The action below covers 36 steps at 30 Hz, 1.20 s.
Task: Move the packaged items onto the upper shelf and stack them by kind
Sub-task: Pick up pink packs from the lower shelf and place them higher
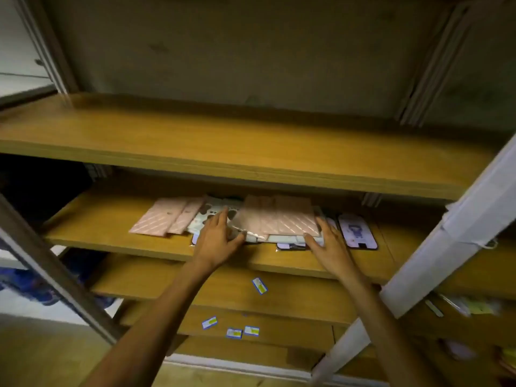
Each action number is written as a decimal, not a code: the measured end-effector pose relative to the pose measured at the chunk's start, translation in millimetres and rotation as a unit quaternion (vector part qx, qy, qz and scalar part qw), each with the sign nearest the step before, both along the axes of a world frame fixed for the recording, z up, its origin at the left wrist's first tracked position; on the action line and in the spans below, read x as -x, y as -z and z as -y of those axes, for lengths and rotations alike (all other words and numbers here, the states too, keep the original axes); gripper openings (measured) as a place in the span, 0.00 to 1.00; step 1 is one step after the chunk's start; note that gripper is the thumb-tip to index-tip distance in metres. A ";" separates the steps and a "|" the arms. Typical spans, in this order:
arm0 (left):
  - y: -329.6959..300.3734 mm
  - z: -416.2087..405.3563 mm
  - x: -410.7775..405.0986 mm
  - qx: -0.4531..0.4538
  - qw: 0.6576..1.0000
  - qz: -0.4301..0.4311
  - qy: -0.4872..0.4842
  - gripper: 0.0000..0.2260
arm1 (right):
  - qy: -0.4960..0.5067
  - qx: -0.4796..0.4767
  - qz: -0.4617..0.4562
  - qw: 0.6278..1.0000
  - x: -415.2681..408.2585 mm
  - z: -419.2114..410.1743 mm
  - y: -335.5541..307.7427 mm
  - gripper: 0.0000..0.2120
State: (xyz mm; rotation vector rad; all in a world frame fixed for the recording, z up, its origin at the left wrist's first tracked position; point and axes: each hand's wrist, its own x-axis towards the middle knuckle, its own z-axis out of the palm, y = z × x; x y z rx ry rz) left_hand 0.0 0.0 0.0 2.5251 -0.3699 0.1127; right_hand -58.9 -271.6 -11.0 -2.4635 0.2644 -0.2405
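A pile of flat packaged items lies on the second wooden shelf (106, 233). Pink striped packs (279, 219) top the middle of the pile, with white cow-patterned packs (206, 216) under them. More pink packs (164, 216) lie to the left. A pack with a dark rim and a cartoon figure (357, 231) lies at the right. My left hand (216, 236) presses on the pile's left side. My right hand (329, 244) grips its right front edge. The upper shelf (223, 141) above is bare wood.
Grey metal uprights stand at the left (55, 275) and right (460, 247). Small blue-and-yellow cards (259, 285) lie scattered on the lower shelves. More packaged goods (474, 307) sit on a lower shelf at the right.
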 end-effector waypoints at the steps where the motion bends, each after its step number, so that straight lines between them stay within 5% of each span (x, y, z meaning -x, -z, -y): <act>1: 3.5 2.6 -7.9 0.010 1.000 0.000 -0.003 0.36 | 0.014 0.000 0.006 1.000 -7.2 1.0 3.5 0.30; 15: 34.7 35.2 -49.4 -0.011 0.998 -0.013 -0.064 0.41 | 0.105 0.067 -0.026 0.992 -51.2 9.1 25.1 0.36; 21: 32.7 45.8 -56.0 0.006 0.995 -0.016 -0.098 0.40 | 0.081 -0.066 -0.040 0.994 -64.1 22.1 35.3 0.42; 26: 32.6 49.8 -64.5 -0.006 0.992 -0.046 -0.118 0.40 | 0.068 -0.143 -0.008 0.987 -59.8 19.9 31.6 0.32; 36: 36.1 49.3 -51.2 0.016 0.992 -0.031 -0.118 0.40 | 0.040 -0.167 0.042 0.984 -53.5 25.0 41.2 0.31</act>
